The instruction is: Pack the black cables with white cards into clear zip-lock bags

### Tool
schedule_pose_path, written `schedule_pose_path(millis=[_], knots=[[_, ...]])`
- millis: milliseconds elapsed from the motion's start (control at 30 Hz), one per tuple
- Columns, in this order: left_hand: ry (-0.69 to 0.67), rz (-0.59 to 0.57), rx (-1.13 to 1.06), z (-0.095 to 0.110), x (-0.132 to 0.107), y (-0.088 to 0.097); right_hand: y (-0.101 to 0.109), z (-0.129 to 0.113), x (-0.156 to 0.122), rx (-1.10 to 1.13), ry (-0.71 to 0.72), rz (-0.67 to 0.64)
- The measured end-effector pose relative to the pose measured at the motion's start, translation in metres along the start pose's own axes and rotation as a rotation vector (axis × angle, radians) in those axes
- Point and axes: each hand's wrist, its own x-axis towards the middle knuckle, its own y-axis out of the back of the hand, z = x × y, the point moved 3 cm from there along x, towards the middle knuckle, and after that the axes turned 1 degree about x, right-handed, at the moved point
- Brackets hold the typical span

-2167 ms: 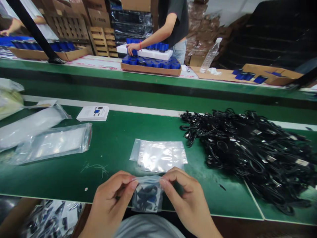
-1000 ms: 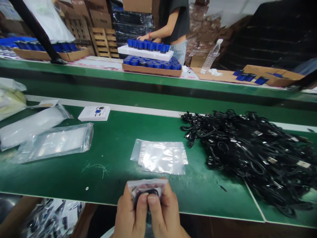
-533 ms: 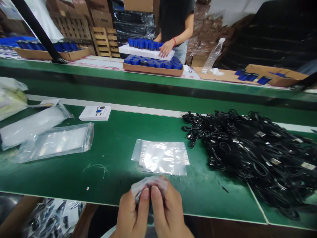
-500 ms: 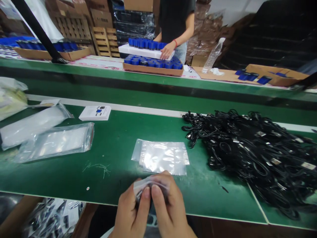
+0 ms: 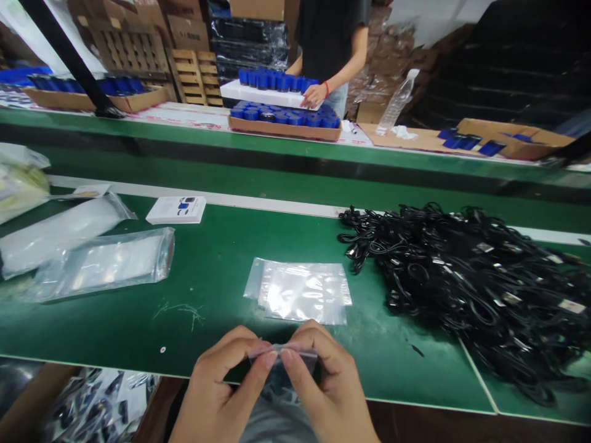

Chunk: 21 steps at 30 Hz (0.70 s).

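Note:
Both my hands pinch the top edge of a small clear zip bag at the near edge of the green table. Something dark sits inside the bag. My left hand grips the bag's left half with thumb and forefinger closed. My right hand grips the right half the same way, the two thumbs nearly touching. Just beyond them lies a small stack of empty clear bags. A big heap of black cables fills the table's right side.
Larger plastic bags and a white card lie at the left. Filled bags sit in a bin below the table edge. Across a raised green ledge, another person handles blue caps on a white tray; a water bottle stands nearby.
My hands have lowered and spread a little, and now pinch along the bag's top edge rather than cupping it. The person opposite has shifted a hand along the white tray.

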Motion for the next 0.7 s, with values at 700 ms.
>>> schedule_pose_path(millis=[700], knots=[[-0.169, 0.018, 0.015, -0.002, -0.011, 0.010, 0.011, -0.010, 0.002, -0.247, 0.192, -0.139]])
